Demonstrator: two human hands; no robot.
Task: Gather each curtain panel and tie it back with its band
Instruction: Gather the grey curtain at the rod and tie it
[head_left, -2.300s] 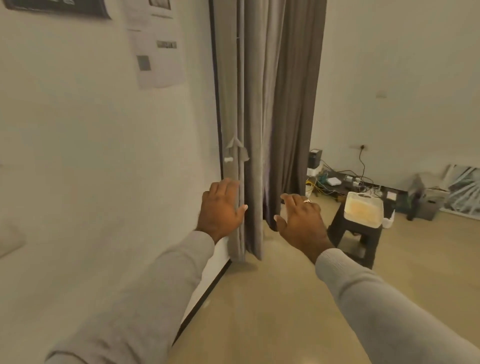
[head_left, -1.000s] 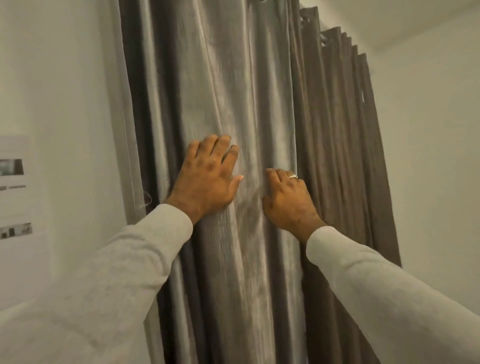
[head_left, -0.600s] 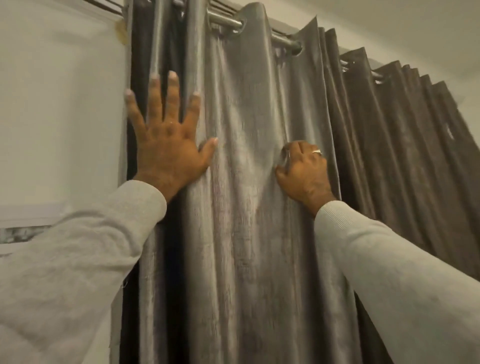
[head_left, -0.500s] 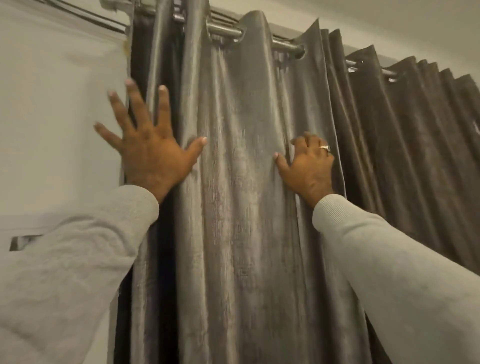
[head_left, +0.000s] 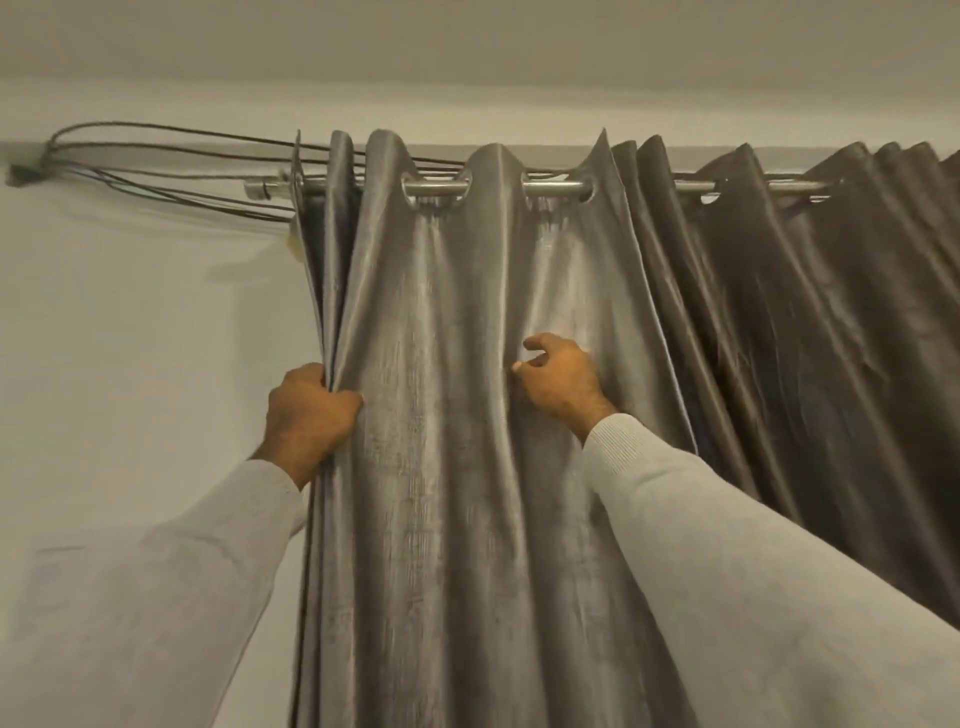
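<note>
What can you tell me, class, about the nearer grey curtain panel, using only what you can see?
The nearer grey curtain panel looks like shiny, velvety fabric. It hangs in deep vertical folds from metal eyelets threaded on a silver rod. Its left edge is bunched and gripped by the left hand; the right hand rests half-curled against a fold. A darker panel hangs to its right. No band is visible.

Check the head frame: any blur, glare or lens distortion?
Head view: dim, warm, even light; soft sheen on the curtain folds, no blown glare. Wide-angle bend: the rod and ceiling line curve. Sleeves near the bottom edge look soft; both the left hand and right hand are fairly sharp.
</note>
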